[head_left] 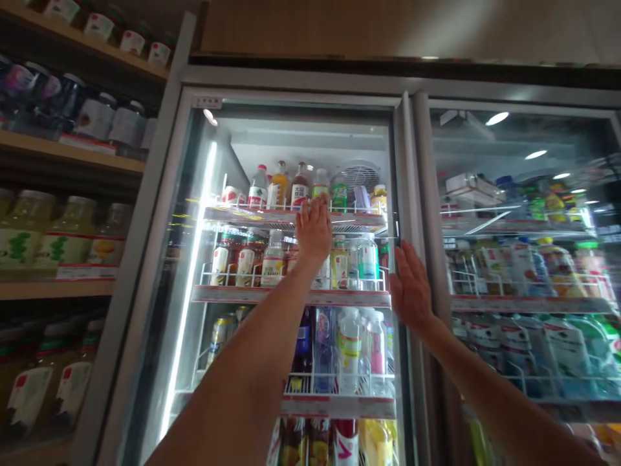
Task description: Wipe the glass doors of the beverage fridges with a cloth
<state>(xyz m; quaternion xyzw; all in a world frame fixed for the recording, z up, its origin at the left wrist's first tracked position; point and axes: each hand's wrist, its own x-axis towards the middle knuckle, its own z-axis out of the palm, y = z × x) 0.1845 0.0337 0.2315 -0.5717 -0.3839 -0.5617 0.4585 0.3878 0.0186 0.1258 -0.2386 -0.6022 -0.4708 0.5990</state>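
Observation:
A tall glass-door drinks fridge stands before me, its wire shelves packed with bottles and cans. My left hand is raised with fingers stretched flat at the top shelf's front rail, in front of several bottles; whether it touches the glass I cannot tell. My right hand is open, palm flat by the door's right edge frame, level with the second shelf. Neither hand holds anything.
A second glass-door fridge full of drinks stands to the right. On the left, wooden shelves carry jars and large bottles. The lower fridge shelves hold water bottles and cans.

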